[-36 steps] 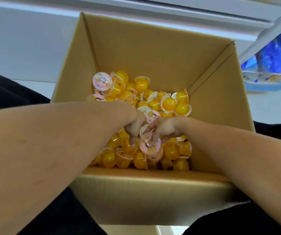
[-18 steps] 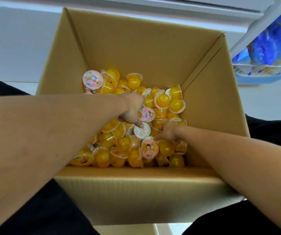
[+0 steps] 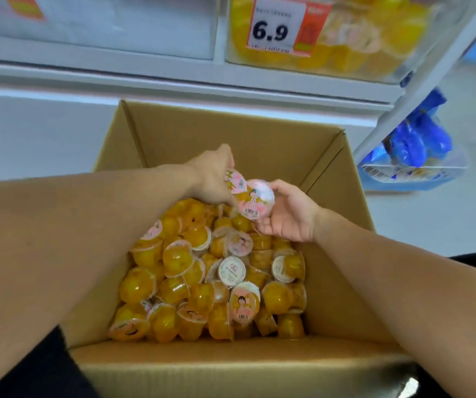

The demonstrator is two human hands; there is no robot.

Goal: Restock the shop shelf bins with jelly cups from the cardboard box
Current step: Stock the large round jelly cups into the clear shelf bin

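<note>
STEP: pick-up, cups lifted clear of the pile | HANDS: left hand [image 3: 212, 179] curls round one jelly cup [image 3: 235, 182], right hand [image 3: 287, 216] pinches another cup [image 3: 258, 200], above the cardboard box [image 3: 331, 288] | NEXT: likely carry to the shelf bin [image 3: 374, 50] at 12 o'clock | TEXT: price tag [image 3: 277, 25] reads "6.9"; lid print illegible.

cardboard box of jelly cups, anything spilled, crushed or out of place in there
Nothing stands out. The jelly cups lie jumbled at all angles inside the cardboard box, as loose stock would, with none visibly burst or leaking. Both hands, left and right, hold cups above the pile. The shelf bin above is blurred.
</note>
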